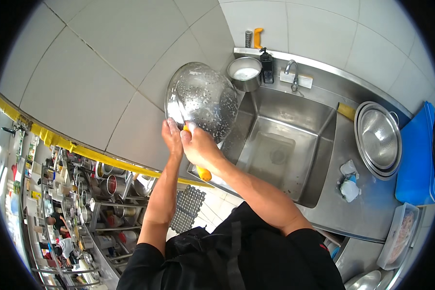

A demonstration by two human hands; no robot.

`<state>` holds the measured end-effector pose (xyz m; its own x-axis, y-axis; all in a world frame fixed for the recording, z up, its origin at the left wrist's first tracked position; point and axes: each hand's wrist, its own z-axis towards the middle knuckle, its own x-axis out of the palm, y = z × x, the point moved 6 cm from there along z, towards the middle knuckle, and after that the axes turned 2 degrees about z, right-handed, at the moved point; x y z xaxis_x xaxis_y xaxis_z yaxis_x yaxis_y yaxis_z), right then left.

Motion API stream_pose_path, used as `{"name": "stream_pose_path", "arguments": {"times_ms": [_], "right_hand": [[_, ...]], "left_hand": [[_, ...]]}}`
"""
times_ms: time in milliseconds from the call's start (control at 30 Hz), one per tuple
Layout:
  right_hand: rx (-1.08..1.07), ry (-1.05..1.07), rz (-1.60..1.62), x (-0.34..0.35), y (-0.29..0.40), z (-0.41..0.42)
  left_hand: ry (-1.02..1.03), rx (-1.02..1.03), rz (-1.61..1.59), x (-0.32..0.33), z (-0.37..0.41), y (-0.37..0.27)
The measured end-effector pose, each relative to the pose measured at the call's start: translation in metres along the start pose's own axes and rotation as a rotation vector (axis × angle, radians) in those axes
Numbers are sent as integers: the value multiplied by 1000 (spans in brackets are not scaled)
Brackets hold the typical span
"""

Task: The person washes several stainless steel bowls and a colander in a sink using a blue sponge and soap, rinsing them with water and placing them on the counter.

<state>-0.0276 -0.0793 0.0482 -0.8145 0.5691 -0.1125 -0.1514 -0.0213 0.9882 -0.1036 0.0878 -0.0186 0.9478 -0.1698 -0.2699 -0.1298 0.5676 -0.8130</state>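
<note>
A large perforated steel colander (206, 98) with soap foam on its surface is tilted up over the left side of the sink. My left hand (173, 136) grips its lower rim. My right hand (201, 145) is closed on a yellow handle (203, 173) close beside it; the tool's far end is hidden by my hand and the colander. Below and to the right lies the steel sink basin (275, 152), with a little cloudy water at the bottom. A steel pot (244, 74) with white foam stands at the back left corner.
A black pump bottle (266, 67) and a faucet (293, 74) stand behind the basin. On the right counter are stacked steel bowls and a colander (378, 139), crumpled wet scraps (349, 186), a blue bin (417, 156) and a plastic container (398, 235). A tiled wall (94, 87) rises at left.
</note>
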Motion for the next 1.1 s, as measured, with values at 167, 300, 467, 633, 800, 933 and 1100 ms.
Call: {"name": "stream_pose_path", "arguments": {"times_ms": [167, 300, 467, 633, 800, 933, 1100], "right_hand": [[-1, -24, -13, 3, -5, 5], [-13, 23, 13, 11, -8, -18], [17, -7, -1, -1, -9, 7], [50, -7, 32, 11, -15, 1], [79, 42, 236, 11, -6, 3], [116, 64, 335, 2, 0, 17], [186, 102, 410, 4, 6, 8]], "left_hand": [[-9, -9, -20, 2, 3, 1], [-60, 4, -46, 1, -1, -1], [-26, 39, 79, 0, 5, -6], [-24, 23, 35, -1, 5, 0], [-33, 25, 27, -2, 1, -1], [-28, 90, 30, -1, 3, 3], [-37, 20, -54, -4, 7, 34]]}}
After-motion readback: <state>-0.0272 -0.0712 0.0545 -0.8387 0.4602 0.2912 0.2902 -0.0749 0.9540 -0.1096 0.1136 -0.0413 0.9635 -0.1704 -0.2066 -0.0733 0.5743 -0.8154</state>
